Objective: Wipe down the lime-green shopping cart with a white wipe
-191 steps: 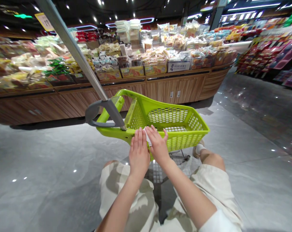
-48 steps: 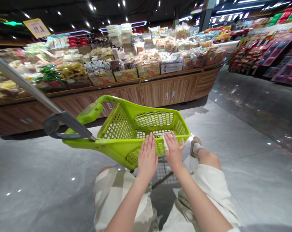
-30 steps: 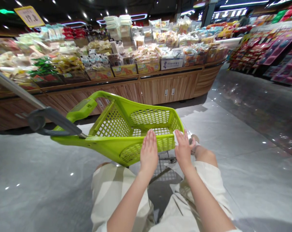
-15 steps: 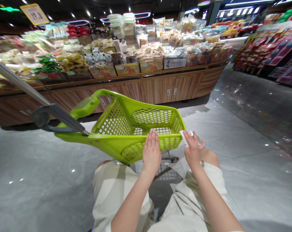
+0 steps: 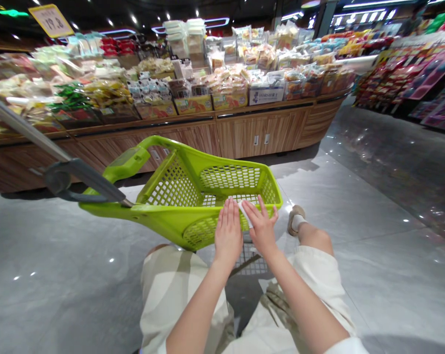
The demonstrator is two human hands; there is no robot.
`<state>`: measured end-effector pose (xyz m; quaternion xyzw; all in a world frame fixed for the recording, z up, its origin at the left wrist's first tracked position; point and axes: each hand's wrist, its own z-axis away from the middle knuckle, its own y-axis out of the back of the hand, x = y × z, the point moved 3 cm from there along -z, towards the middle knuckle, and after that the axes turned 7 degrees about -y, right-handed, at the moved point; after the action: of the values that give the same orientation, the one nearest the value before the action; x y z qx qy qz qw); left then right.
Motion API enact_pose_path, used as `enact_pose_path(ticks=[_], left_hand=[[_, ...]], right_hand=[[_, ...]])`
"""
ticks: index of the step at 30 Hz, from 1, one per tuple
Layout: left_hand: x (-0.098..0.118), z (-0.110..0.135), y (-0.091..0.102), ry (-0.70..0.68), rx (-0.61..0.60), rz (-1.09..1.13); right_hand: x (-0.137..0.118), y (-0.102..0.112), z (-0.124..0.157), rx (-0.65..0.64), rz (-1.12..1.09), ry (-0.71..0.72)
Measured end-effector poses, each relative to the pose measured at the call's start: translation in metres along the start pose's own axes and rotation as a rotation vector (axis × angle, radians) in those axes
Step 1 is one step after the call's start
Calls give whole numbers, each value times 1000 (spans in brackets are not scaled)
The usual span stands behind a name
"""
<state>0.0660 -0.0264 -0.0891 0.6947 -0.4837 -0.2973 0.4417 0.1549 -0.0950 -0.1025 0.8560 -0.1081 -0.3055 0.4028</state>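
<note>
The bright green plastic shopping cart basket (image 5: 170, 210) stands sideways before my knees, with perforated walls. My left hand (image 5: 228, 233) lies flat on its near wall, fingers stretched out and touching the rim. Just to its right, my right hand (image 5: 262, 228) holds a folded white tissue (image 5: 246, 212) against the same wall, fingers partly spread over it. Most of the tissue is hidden under that hand.
A grey and metal pole (image 5: 93, 179) slants across the cart's left end. Beyond stands a wooden display counter (image 5: 240, 132) piled with packaged snacks. My legs (image 5: 178, 290) flank the cart's near side; a shoe (image 5: 295, 220) rests on the tiled floor (image 5: 377, 275).
My right hand has slid left along the cart's wall with the tissue, from the right corner to beside my left hand. My left hand has shifted very slightly left with the cart.
</note>
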Motion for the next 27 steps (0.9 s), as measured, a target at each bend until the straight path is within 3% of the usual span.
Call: enact_pose_path(ticks=[6,9,11,14,20,23,27], left_hand=[[-1,2,3,-14,1,14],[-1,1,3,-13,6,11],[-1,1,3,-7,11,15],[0,0,1,6,23,19],[-1,1,-3,22,22,-22],[-2,2,-3,23,19,-32],[-2,3,-1,3,31,-16]], right_hand=[[71,18,13,103,73,-163],[87,20,16,135,34,-228],[83,18,15,165,12,-277],[54,11,11,194,-2,-324],[-22,-6,-1,15,-71,-72],[-19,-1,-1,-18,-34,-16],[30,12,6,26,27,-54]])
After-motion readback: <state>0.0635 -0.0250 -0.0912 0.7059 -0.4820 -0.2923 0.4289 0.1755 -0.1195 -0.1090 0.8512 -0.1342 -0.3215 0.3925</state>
